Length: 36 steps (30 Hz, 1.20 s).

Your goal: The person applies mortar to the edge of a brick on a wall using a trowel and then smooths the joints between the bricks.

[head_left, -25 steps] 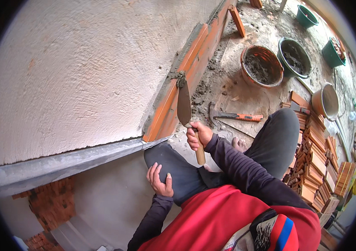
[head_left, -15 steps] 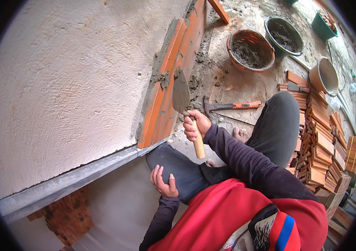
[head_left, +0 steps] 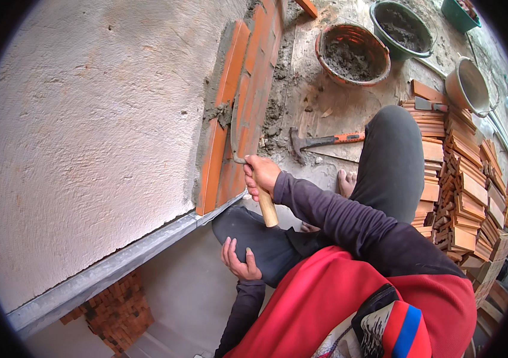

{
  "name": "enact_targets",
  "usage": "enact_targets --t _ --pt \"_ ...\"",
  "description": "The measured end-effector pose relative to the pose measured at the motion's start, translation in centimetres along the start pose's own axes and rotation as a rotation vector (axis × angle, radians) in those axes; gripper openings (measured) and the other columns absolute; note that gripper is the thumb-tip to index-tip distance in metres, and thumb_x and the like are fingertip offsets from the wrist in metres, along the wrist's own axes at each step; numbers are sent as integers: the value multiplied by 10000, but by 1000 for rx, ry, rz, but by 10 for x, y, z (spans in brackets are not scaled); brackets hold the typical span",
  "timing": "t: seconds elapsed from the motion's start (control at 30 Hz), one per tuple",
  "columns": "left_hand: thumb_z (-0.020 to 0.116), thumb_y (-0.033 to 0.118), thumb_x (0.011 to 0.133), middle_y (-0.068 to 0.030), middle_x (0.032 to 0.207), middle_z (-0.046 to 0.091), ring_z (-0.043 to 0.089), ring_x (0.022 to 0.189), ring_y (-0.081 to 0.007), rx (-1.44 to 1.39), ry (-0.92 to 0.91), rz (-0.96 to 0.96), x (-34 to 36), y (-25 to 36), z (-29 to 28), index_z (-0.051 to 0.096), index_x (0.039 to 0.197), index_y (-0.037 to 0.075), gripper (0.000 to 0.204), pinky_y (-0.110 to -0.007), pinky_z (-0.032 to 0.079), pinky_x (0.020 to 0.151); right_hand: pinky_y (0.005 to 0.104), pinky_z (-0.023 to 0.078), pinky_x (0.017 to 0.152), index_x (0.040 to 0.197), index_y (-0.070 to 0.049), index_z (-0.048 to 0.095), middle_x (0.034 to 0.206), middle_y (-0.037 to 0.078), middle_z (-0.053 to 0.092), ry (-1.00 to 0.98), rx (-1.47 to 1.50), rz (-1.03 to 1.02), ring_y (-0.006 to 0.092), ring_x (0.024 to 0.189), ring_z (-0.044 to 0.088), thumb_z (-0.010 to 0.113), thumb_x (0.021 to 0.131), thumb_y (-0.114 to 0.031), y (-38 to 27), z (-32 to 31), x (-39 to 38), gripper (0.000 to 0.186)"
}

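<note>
Hammer (head_left: pixel 321 142) between trowel (head_left: pixel 268 210) and stacked bricks (head_left: pixel 464 190)

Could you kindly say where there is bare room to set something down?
The likeliest patch is the dusty floor between the hammer, the orange bucket and the terracotta stack, beside the bent knee; crumbs lie there. It is crowded along the brick facing, with trowel and mortar droppings close by, and on the stack, where a scraper lies.
</note>
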<state>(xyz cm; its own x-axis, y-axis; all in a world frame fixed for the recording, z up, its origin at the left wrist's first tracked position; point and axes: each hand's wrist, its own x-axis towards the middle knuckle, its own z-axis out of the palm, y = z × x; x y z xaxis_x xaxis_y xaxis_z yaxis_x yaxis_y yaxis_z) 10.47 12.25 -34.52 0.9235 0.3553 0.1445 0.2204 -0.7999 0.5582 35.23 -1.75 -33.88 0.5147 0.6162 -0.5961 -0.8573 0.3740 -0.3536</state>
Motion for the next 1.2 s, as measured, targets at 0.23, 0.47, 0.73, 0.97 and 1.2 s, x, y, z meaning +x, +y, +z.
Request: enact_targets --t 0.23,0.47,0.73,0.97,1.2 --pt "568 155 797 -189 1323 495 424 1232 -369 -11 -33 -3 5 6 4 540 1209 -28 452 -461 290 1066 373 417 365 733 -84 400 537 71 420 -13 -133 -25 192 378 414 352 963 -349 9 -1 -1 354" --pt "573 142 799 -184 1330 493 430 1232 -355 52 -68 55 16 10 7 538 1216 -26 451 -445 298 1067 367 416 370 714 -98 402 523 53 409 -101 84 55 183 379 407 377 961 -380 34 -26 -16 376" --pt "587 169 786 -191 1304 513 434 1222 -383 17 -28 7 15 11 8 559 1194 -13 448 -476 298 1063 372 411 368 704 -116 382 514 36 376 -178 132 29 179 367 376 345 955 -393 -3 -42 22 375" --pt "589 186 784 -192 1301 514 434 1223 -379 28 -14 -7 13 8 7 560 1193 -14 456 -471 302 1059 375 395 342 711 -86 403 501 69 411 -171 101 -26 196 357 394 390 955 -353 19 -28 20 362" --pt "583 196 786 -194 1296 517 443 1211 -377 20 -23 -9 17 11 9 559 1189 -24 460 -469 306 1054 365 390 339 696 -68 410 490 75 415 -238 98 -29 197 354 407 412 956 -347 34 -15 13 381"
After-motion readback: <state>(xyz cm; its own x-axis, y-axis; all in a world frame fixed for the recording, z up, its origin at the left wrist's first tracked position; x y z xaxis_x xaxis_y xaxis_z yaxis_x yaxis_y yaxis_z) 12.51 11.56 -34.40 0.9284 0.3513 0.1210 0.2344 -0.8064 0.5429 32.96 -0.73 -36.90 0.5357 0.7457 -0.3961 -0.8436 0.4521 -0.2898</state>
